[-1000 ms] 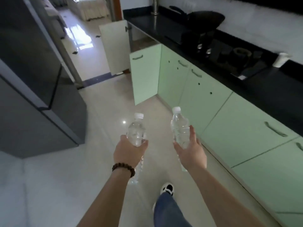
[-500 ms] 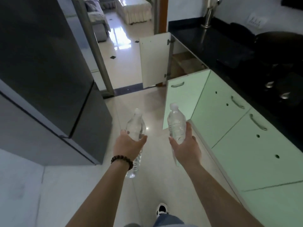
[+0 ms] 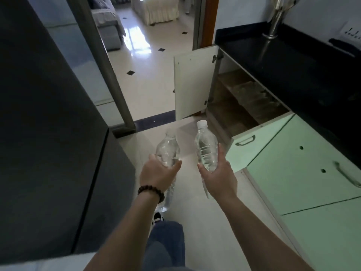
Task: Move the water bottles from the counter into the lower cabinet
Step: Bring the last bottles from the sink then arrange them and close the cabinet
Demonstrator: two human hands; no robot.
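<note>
Left hand (image 3: 158,176) grips clear bottle (image 3: 168,151), right hand (image 3: 218,178) grips second bottle (image 3: 206,147), fingers wrapped around each, carried above floor near open lower cabinet (image 3: 238,102). Risk: slick plastic slipping; green door (image 3: 252,145) ajar blocking reach.

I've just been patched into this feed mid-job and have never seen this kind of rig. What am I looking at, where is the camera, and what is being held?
There is no machine here: a person works with bare hands. The single picture comes from a wide-angle camera on the person's head, looking forward and down, so both arms reach in from the bottom edge. The left hand, with a bead bracelet on its wrist, grips one clear water bottle. The right hand grips a second bottle with a white cap. Both are carried upright over the floor. Ahead on the right, a lower cabinet stands with its door open, wooden shelves visible inside. Above it runs a black counter with a tap. A dark fridge fills the left.
</note>
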